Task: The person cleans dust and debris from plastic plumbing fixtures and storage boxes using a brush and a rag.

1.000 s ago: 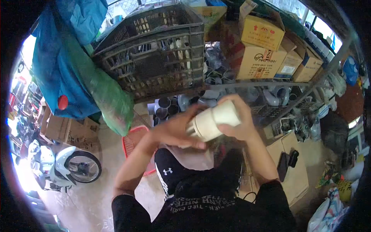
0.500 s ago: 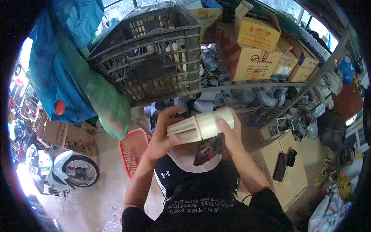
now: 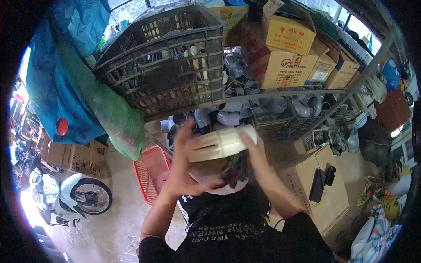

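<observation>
A cream-white plastic pipe fitting [image 3: 226, 144], smooth and round at one end and cut with long slots at the other, is held up in front of my chest, lying nearly sideways. My right hand [image 3: 254, 153] grips the smooth end, thumb along its near side. At the slotted end, my left hand [image 3: 182, 168] has its fingers and thumb spread wide, the palm facing the slots. Below the fitting, a dark, red-patterned thing over my lap is partly covered and blurred.
Ahead stands a black crate [image 3: 166, 70] on a metal shelf, with grey pipe elbows [image 3: 230, 115] underneath. Cardboard boxes [image 3: 287, 68] sit at the right. A red basket [image 3: 151, 175] is on the floor at left, and a phone [image 3: 317, 185] lies on flattened cardboard [image 3: 335, 208].
My left hand has loosened from the slotted end, its thumb swinging down and its fingers spreading. The fitting has turned slightly in my right hand.
</observation>
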### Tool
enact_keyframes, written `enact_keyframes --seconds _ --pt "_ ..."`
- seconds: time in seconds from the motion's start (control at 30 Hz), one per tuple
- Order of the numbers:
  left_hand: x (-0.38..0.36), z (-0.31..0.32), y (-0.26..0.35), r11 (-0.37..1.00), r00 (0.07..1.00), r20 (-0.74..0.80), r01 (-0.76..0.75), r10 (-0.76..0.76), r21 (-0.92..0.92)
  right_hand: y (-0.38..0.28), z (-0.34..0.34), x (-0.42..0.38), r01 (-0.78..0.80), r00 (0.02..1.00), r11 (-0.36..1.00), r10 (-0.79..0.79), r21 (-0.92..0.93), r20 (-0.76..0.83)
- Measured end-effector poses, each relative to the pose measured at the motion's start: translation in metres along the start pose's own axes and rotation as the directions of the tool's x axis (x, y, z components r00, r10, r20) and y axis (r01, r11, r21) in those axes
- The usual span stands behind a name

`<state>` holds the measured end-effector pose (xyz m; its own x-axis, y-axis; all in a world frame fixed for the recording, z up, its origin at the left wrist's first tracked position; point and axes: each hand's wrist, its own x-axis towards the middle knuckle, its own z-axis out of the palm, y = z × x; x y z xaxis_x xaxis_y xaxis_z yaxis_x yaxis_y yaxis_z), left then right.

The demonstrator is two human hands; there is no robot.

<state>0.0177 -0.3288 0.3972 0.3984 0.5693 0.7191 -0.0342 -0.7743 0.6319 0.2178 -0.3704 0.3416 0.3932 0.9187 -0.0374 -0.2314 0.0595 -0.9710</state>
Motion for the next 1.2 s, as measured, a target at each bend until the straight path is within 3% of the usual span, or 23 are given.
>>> enact_keyframes --seconds 0.07,0.13,0.2,0.23,0.27,0.3,0.33,0.4,0.43,0.47,0.5,0.53,0.57,0.6,0.63,0.73,0.8,0.9,0.97,1.03,1.13,1.17,1.2 --pt "-0.007 0.002 -0.022 0.915 0.897 -0.243 0.306 -0.370 -0.264 -0.010 0.009 -0.011 0.224 0.970 0.975 -0.223 0.000 0.093" --pt "-0.010 -0.009 -0.034 0.818 0.827 -0.046 0.542 -0.560 -0.194 -0.005 0.012 -0.017 0.385 0.918 0.923 -0.384 0.010 0.097" --pt "-0.014 -0.011 -0.026 0.631 0.662 0.200 0.749 -0.722 -0.201 -0.001 0.009 -0.018 0.345 0.934 0.937 -0.348 0.050 0.084" --pt "-0.017 -0.007 -0.015 0.687 0.721 0.149 0.691 -0.676 -0.226 0.004 0.007 -0.016 0.277 0.957 0.958 -0.282 0.078 0.062" --pt "-0.016 -0.005 -0.014 0.872 0.875 0.114 0.481 -0.471 -0.092 0.006 0.006 -0.013 0.213 0.975 0.971 -0.218 0.109 0.041" --pt "-0.015 -0.004 -0.014 0.973 0.966 0.118 0.224 -0.228 0.048 0.004 0.003 -0.012 -0.015 1.000 0.984 0.010 0.179 0.030" --pt "-0.016 -0.003 -0.014 0.983 0.987 0.161 -0.052 0.024 0.176 0.008 0.004 -0.013 -0.039 0.999 0.981 0.038 0.191 0.008" --pt "-0.020 0.007 -0.024 0.968 0.980 -0.047 0.182 -0.193 -0.173 0.012 0.005 -0.012 -0.078 0.996 0.976 0.084 0.203 -0.022" --pt "-0.018 0.010 -0.028 0.889 0.932 -0.135 0.266 -0.335 -0.374 0.010 0.008 -0.014 0.106 0.994 0.994 -0.106 0.004 -0.038" --pt "-0.017 0.010 -0.030 0.766 0.856 -0.186 0.310 -0.483 -0.563 0.013 0.010 -0.016 0.255 0.967 0.967 -0.255 -0.027 -0.002" --pt "-0.015 0.006 -0.028 0.758 0.823 -0.122 0.440 -0.555 -0.481 0.015 0.011 -0.019 0.398 0.917 0.916 -0.396 -0.053 0.041" --pt "-0.018 0.004 -0.030 0.883 0.891 -0.153 0.375 -0.427 -0.284 0.018 0.011 -0.020 0.530 0.847 0.845 -0.524 -0.074 0.088" --pt "-0.024 0.004 -0.034 0.957 0.945 -0.152 0.282 -0.290 -0.073 0.020 0.008 -0.018 0.538 0.843 0.834 -0.532 -0.120 0.083" --pt "-0.027 0.004 -0.036 0.976 0.981 -0.118 0.167 -0.151 0.138 0.023 0.006 -0.016 0.467 0.882 0.883 -0.462 -0.040 0.091" --pt "-0.018 0.007 -0.025 0.979 0.986 -0.156 0.081 -0.051 0.188 0.026 0.005 -0.015 0.387 0.915 0.921 -0.389 0.039 0.104" --pt "-0.019 0.000 -0.031 0.977 0.998 -0.055 0.047 -0.036 0.206 0.019 0.000 -0.018 0.265 0.953 0.962 -0.271 0.064 0.135" --pt "-0.021 0.005 -0.037 0.979 0.971 -0.125 0.198 -0.204 -0.057 0.012 0.002 -0.021 0.221 0.969 0.974 -0.225 0.043 0.105" --pt "-0.043 0.025 -0.065 0.848 0.881 -0.202 0.314 -0.428 -0.427 0.009 0.011 -0.021 0.180 0.984 0.982 -0.179 0.057 -0.024" --pt "-0.050 0.041 -0.064 0.706 0.793 -0.208 0.347 -0.572 -0.617 0.013 0.019 -0.021 -0.035 0.999 0.998 0.034 0.060 0.015" --pt "-0.039 0.045 -0.066 0.568 0.752 -0.210 0.253 -0.625 -0.784 0.006 0.022 -0.025 -0.206 0.975 0.978 0.201 0.042 0.094" --pt "-0.032 0.045 -0.073 0.489 0.700 -0.247 0.167 -0.670 -0.856 0.013 0.008 -0.031 0.001 0.911 0.995 0.040 -0.101 0.411" --pt "-0.031 0.041 -0.073 0.475 0.669 -0.239 0.193 -0.704 -0.859 -0.015 -0.003 -0.037 0.102 0.848 0.873 0.175 -0.478 0.500" --pt "-0.030 0.036 -0.073 0.459 0.636 -0.233 0.216 -0.736 -0.862 -0.023 -0.011 -0.040 0.164 0.878 0.891 0.064 -0.424 0.474"
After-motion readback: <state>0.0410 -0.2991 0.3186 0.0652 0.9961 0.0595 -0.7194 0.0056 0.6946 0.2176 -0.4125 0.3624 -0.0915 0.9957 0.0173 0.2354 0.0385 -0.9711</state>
